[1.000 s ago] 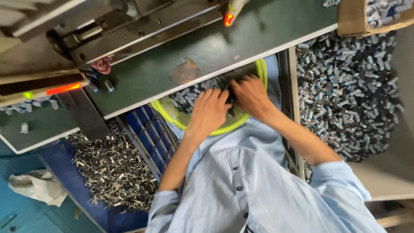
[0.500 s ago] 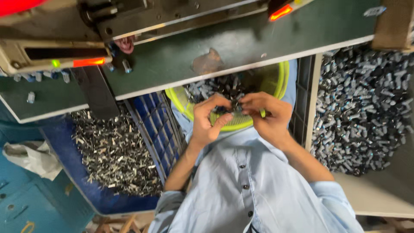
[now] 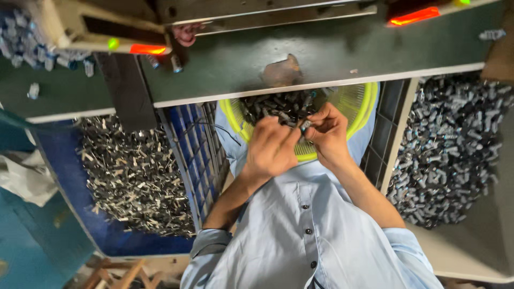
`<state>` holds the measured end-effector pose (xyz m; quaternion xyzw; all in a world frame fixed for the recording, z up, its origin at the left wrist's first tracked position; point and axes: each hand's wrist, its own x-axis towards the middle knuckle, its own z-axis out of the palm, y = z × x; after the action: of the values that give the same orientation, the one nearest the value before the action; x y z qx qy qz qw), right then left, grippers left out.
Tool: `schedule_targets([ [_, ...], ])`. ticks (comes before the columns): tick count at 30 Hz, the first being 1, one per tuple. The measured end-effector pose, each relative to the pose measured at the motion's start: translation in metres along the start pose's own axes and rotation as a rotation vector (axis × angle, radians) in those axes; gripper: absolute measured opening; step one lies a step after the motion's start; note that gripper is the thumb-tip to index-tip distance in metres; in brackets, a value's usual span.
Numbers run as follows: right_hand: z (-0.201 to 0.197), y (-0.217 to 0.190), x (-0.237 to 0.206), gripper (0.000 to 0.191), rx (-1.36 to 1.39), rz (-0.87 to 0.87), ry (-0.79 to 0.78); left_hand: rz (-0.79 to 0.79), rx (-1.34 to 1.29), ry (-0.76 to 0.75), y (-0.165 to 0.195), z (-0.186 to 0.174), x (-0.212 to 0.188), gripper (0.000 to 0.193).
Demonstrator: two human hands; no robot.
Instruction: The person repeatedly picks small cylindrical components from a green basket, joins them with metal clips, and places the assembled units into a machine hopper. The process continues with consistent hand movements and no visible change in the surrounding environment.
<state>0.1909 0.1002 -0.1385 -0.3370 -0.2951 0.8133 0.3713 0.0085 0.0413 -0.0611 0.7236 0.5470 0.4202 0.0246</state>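
A yellow-green plastic basket (image 3: 360, 105) rests on my lap under the bench edge, filled with several small dark metal parts (image 3: 273, 107). My left hand (image 3: 270, 147) and my right hand (image 3: 327, 134) meet above the basket's near rim. Both pinch a small bunch of the dark parts (image 3: 303, 123) between the fingertips, and one part sticks up from my right hand's fingers. My light blue shirt fills the bottom of the view.
A green bench top (image 3: 321, 59) carries a machine with orange and green lights (image 3: 139, 48). A blue bin of pale metal pieces (image 3: 134, 176) sits to the left, a blue crate (image 3: 195, 155) beside it. A heap of dark cylindrical parts (image 3: 450, 155) lies to the right.
Both hands lifted out of the basket, where they lay flat on the parts, and came together above its near rim, pinching a few parts.
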Motion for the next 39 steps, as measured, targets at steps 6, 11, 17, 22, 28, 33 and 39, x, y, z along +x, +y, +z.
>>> schedule_targets([
  [6, 0.04, 0.016, 0.013, 0.03, -0.06, -0.071, -0.037, -0.053, 0.124, 0.076, -0.006, -0.031, -0.012, 0.031],
  [11, 0.063, -0.007, 0.047, 0.033, -0.165, -0.122, 0.036, -0.29, 0.091, -0.125, -0.009, -0.061, -0.021, 0.052],
  [17, 0.043, -0.045, 0.065, 0.029, 0.59, 0.35, -0.155, -0.507, -0.213, 0.124, -0.005, -0.075, -0.038, 0.041],
  [22, 0.05, -0.056, 0.072, 0.042, 0.428, 0.232, -0.138, -0.833, -0.705, 0.181, -0.016, -0.058, -0.046, 0.03],
  [28, 0.104, -0.11, 0.114, 0.039, -0.656, -0.771, -0.219, -0.542, -0.848, 0.253, -0.022, -0.047, -0.06, 0.022],
  [33, 0.149, -0.137, 0.171, 0.034, -1.423, -1.226, -0.164, -0.801, -1.024, 0.192, -0.013, -0.04, -0.064, 0.015],
  [39, 0.14, -0.145, 0.178, 0.04, -1.249, -1.203, -0.413, -0.874, -1.057, 0.124, -0.01, -0.039, -0.063, 0.01],
])
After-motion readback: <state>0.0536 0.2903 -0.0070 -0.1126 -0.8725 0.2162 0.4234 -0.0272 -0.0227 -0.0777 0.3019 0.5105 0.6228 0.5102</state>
